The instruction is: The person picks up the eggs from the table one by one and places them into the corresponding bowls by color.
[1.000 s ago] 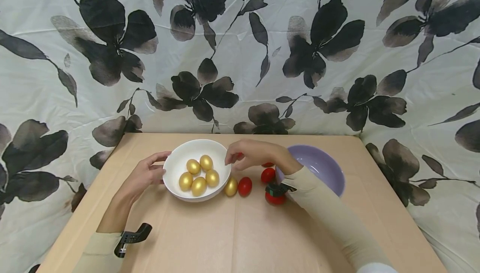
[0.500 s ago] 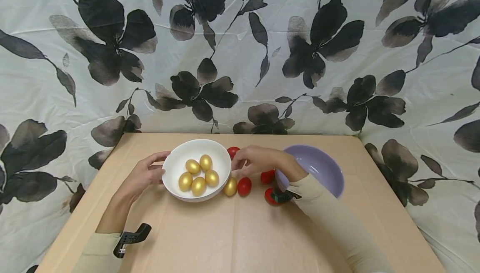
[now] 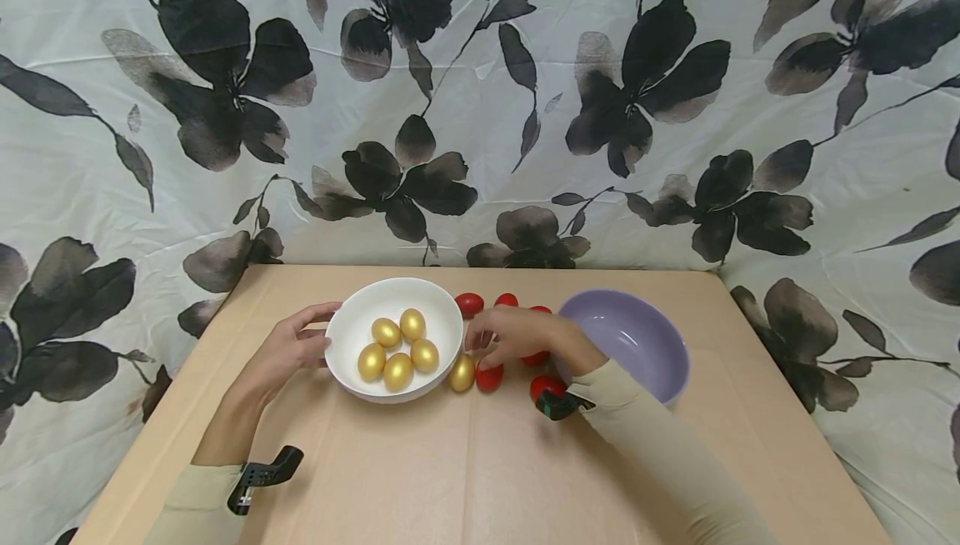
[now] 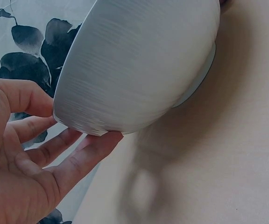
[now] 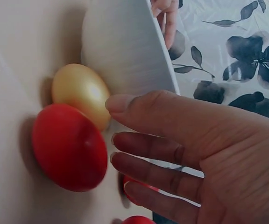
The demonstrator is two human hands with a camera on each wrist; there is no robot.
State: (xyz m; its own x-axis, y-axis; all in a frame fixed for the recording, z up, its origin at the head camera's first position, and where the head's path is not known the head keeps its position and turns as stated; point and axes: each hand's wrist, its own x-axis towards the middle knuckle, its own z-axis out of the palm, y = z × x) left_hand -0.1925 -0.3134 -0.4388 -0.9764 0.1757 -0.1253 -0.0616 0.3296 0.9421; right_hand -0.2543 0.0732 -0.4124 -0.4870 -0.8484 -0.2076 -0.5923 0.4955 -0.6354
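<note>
My left hand (image 3: 288,345) touches the outside of a white bowl (image 3: 351,320) near its rim, fingers mostly extended along the wall in the left wrist view. Several shiny gold eggs (image 3: 397,372) lie in that bowl. Another gold egg (image 5: 81,93) sits on the table right against the bowl's outer side. Over it reaches my right hand (image 3: 517,332), its fingers spread with nothing between them; the thumb tip overlaps the gold egg in the right wrist view. Beside that egg lies a red egg (image 5: 69,147), partly covered by the hand in the head view.
Further red eggs lie scattered around the right hand, one red egg (image 3: 469,305) behind it and another red egg (image 3: 547,387) near the right wrist. A purple bowl (image 3: 637,345) stands at the right, partly behind the right forearm. Floral cloth (image 3: 525,128) hangs behind the table.
My right hand has let go of a red egg behind the white bowl's right side, then come back toward the gold egg beside the bowl. The left hand has stayed put.
</note>
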